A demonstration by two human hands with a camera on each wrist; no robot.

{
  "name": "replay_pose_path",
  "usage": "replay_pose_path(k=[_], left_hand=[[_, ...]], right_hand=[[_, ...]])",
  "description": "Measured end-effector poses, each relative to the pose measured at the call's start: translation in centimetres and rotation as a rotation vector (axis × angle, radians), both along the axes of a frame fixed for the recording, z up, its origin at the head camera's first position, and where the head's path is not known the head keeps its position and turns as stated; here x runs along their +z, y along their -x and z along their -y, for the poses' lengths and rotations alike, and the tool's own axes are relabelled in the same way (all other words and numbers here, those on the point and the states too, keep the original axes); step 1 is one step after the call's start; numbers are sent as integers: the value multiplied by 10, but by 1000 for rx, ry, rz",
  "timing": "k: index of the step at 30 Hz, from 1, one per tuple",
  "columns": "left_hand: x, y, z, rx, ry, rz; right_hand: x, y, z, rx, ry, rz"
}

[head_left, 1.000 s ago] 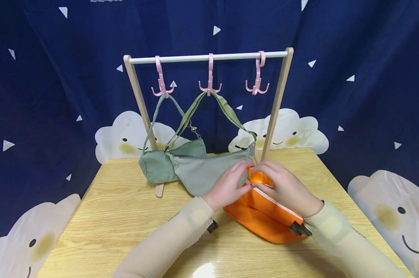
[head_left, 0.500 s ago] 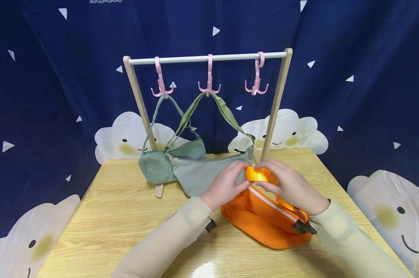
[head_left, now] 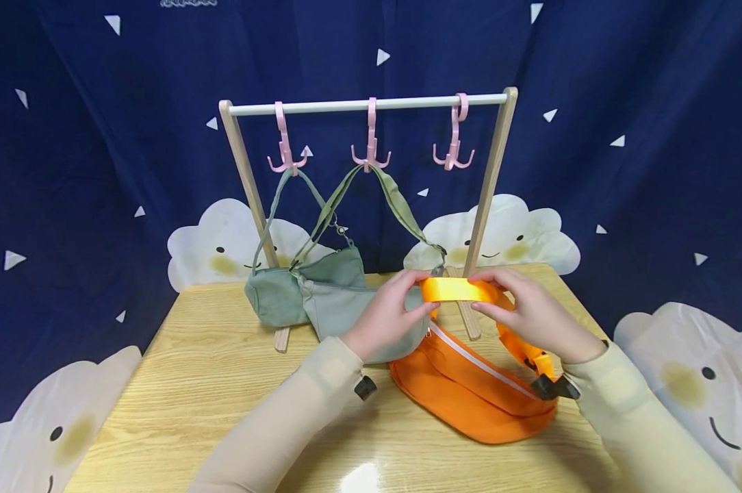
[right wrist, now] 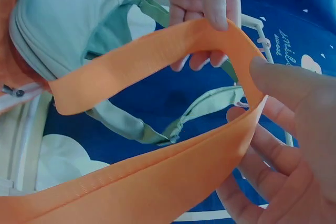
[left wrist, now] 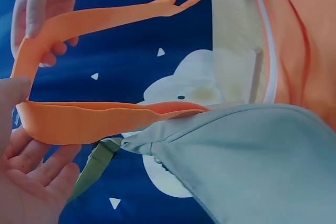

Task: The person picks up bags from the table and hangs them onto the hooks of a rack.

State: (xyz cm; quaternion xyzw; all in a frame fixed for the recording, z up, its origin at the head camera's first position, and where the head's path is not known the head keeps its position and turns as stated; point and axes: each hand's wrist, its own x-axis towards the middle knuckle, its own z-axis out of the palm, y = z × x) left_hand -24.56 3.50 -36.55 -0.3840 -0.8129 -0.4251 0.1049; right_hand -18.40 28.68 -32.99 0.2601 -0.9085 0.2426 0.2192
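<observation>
An orange waist bag (head_left: 469,397) with a white zipper lies on the table, its strap (head_left: 457,289) raised in a loop above it. My left hand (head_left: 386,315) pinches the strap at the loop's left bend, thumb on one face and fingers on the other. The right hand (head_left: 534,315) pinches it at the right bend. Between them a short stretch of strap is held level. In the left wrist view both strap ends run from my left hand (left wrist: 31,177) and the other hand toward the bag. The right wrist view shows my right hand (right wrist: 289,140) with thumb against the band.
A wooden rack with a white rail (head_left: 334,106) stands behind, carrying pink hooks. The right hook (head_left: 454,147) has nothing on it. A grey-green bag (head_left: 340,308) hangs from the middle hook, close to my left hand; a green bag (head_left: 275,294) hangs from the left one.
Both hands have risen a little and moved apart, stretching the strap between them and lifting more of it off the orange bag. The bag's body has shifted slightly toward me.
</observation>
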Motion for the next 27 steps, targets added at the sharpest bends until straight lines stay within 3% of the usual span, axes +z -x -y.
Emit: replay_pose_path(k=[11, 18, 27], left_hand=[[13, 6, 8, 7, -42, -10], [24, 9, 10, -11, -82, -7], [42, 12, 9, 3, -91, -2]], right_hand=[[25, 1, -12, -1, -16, 12], [37, 6, -18, -23, 41, 74], [48, 16, -23, 17, 132, 79]])
